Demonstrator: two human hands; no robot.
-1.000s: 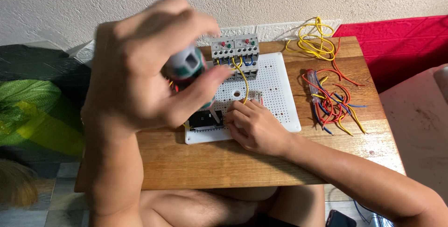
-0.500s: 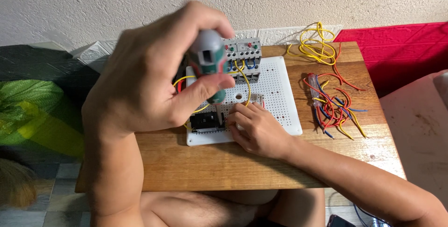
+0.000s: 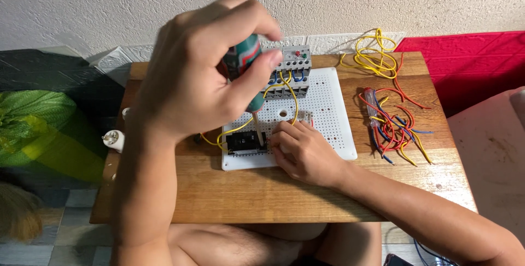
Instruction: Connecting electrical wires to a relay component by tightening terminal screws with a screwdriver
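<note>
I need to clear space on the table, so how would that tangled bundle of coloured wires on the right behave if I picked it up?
The coloured wire bundle looks thin and loosely curled, so it would probably flop and sag. Its strands cross each other, so they would likely lift as one clump, perhaps trailing ends. It seems light and not fragile.

Head view, steeply downward, close over wooden table [image 3: 262,195]

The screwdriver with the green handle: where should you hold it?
Grip the screwdriver around its fat green handle, hand coming from above and the left, as the left hand does. It stands nearly upright, thin shaft pointing down at the black part on the white board.
</note>
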